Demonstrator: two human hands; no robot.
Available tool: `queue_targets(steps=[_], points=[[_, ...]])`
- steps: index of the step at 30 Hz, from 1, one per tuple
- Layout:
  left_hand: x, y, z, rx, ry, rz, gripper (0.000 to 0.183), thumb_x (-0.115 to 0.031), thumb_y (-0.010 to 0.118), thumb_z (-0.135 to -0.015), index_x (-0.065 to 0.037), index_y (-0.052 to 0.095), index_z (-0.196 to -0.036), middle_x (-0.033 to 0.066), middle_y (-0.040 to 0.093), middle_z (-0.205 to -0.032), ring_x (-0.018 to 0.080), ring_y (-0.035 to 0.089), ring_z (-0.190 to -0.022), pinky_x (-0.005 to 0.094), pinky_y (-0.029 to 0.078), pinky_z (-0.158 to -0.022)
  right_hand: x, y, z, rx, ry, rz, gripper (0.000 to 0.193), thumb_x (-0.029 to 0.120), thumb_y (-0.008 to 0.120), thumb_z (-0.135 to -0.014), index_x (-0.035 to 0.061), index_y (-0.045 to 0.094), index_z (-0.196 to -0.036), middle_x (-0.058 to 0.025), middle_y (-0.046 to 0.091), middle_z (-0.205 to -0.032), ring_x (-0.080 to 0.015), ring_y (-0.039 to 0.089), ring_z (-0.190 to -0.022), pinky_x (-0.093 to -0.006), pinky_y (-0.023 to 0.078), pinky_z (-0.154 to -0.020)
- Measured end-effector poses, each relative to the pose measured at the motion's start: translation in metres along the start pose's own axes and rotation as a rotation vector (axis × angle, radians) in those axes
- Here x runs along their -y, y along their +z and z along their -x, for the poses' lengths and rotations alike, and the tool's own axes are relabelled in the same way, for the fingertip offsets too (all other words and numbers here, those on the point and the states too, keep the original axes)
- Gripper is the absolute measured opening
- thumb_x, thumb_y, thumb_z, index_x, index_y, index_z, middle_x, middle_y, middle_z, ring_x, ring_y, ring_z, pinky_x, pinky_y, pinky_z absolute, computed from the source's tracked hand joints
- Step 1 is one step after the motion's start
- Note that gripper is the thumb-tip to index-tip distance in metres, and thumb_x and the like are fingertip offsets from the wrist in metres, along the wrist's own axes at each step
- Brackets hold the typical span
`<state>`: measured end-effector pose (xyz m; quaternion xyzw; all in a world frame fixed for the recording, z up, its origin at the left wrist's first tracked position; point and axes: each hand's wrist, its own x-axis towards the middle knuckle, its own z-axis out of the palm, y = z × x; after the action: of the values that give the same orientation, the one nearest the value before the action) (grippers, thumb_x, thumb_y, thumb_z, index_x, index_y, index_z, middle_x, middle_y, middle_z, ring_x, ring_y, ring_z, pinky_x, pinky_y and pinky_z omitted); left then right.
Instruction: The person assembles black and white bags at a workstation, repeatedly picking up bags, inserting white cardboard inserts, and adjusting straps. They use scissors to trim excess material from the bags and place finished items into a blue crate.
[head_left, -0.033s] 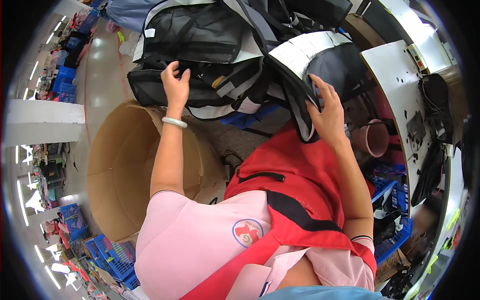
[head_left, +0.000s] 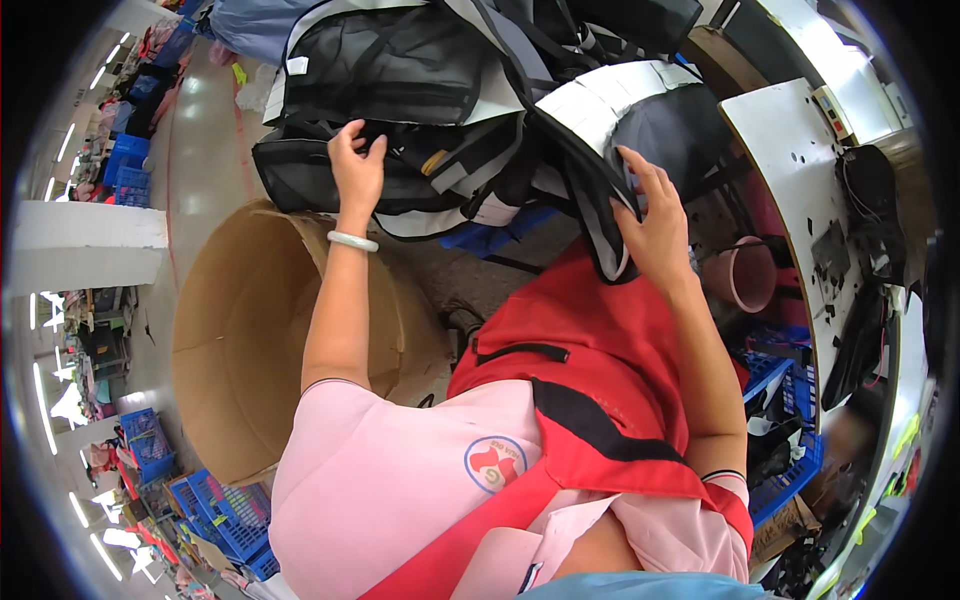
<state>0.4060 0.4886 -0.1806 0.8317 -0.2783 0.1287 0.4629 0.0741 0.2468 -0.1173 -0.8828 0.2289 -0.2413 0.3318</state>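
1. Blk/grey fabric pile (head_left: 400,85) up front; L hand (head_left: 357,178) over it, fingers curled, can't tell if gripping.
2. R hand (head_left: 655,225) pinches blk-edged panel (head_left: 588,200).
3. White table (head_left: 768,128) R side w/ dk scraps (head_left: 830,250); cardboard box (head_left: 240,345) L.

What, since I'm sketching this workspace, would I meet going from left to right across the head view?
White pillar → left hand → right hand → pink bin → white table.
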Motion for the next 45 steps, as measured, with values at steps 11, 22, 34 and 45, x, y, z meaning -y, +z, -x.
queue_targets(steps=[11,22,34,45], points=[[-0.063,0.049,0.016,0.468,-0.507,0.782,0.026,-0.020,0.067,-0.092,-0.001,0.062,-0.110,0.0033,0.062,-0.101,0.0113,0.059,-0.084,0.0267,0.052,-0.074,-0.003,-0.002,-0.003,0.000,0.031,-0.006,0.057,0.011,0.068,-0.078,0.0164,0.053,-0.133,-0.0104,0.060,-0.114,-0.0293,0.059,-0.098,-0.0399,0.048,-0.088],[-0.046,-0.001,-0.029,0.500,-0.574,0.603,0.048,-0.041,0.064,-0.093,0.003,0.069,-0.075,0.0126,0.069,-0.075,0.0214,0.068,-0.069,0.0320,0.055,-0.072,-0.007,-0.011,0.005,-0.055,0.018,0.053,0.056,-0.001,0.059,-0.080,0.0171,0.054,-0.132,-0.0128,0.058,-0.098,-0.0336,0.058,-0.090,-0.0416,0.047,-0.080],[0.171,-0.135,-0.044,-0.113,-0.409,-0.281,0.036,-0.015,0.076,-0.074,0.003,0.063,-0.102,0.0162,0.068,-0.097,0.0307,0.062,-0.097,0.0383,0.045,-0.091,-0.019,-0.011,-0.005,-0.097,0.067,-0.072,0.045,0.003,0.059,-0.081,0.0125,0.060,-0.125,-0.0130,0.063,-0.102,-0.0282,0.062,-0.089,-0.0369,0.049,-0.083],[-0.121,-0.215,-0.233,-0.287,0.230,-0.336,0.041,-0.042,0.070,-0.087,-0.009,0.073,-0.112,0.0028,0.072,-0.097,0.0101,0.062,-0.086,0.0272,0.047,-0.082,-0.004,-0.021,-0.035,-0.109,0.060,0.049,0.049,0.012,0.064,-0.082,0.0144,0.056,-0.130,-0.0093,0.064,-0.103,-0.0248,0.063,-0.085,-0.0366,0.050,-0.080]])
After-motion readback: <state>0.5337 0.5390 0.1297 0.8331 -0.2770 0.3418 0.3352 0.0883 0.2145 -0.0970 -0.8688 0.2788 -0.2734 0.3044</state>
